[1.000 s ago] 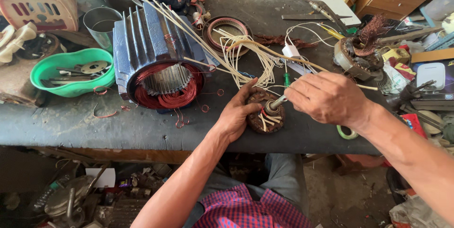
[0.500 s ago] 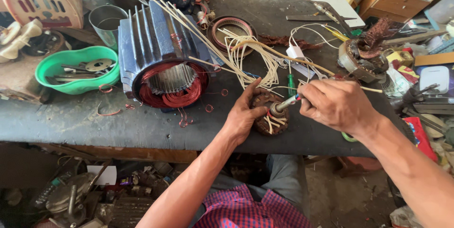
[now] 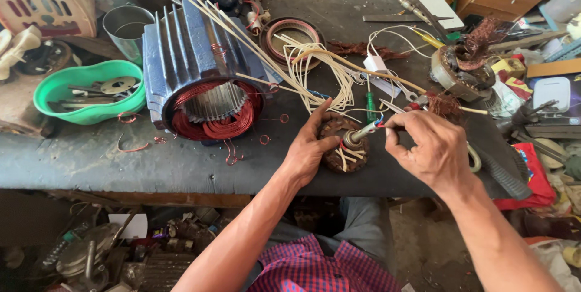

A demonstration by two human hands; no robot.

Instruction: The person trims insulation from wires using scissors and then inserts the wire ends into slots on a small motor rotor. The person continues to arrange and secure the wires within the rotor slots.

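At the far left of the table [image 3: 72, 159] sits a green bowl [image 3: 54, 95] with metal bits in it. Behind it stands a small metal cup [image 3: 126, 26]. Next comes a big blue motor [image 3: 187, 68] lying on its side, with red wire wound inside its round mouth. Little curls of red wire lie on the table in front of it. Long pale sticks [image 3: 242, 38] lean across the motor and over a bunch of white strings [image 3: 315, 68].

The left hand [image 3: 308, 150] rests on the left side of a small round brown coil [image 3: 345, 147], near the front edge of the table. Its fingers are curled loosely around the coil and hold it. The right hand [image 3: 433, 147] is just right of the coil. Its thumb and fingers are pinched tight on a thin tool [image 3: 363, 131], and the tip touches the middle of the coil.

Further right lies another round part [image 3: 463, 71] with loose copper wire on top, then a red cloth [image 3: 532, 174] at the table's edge.
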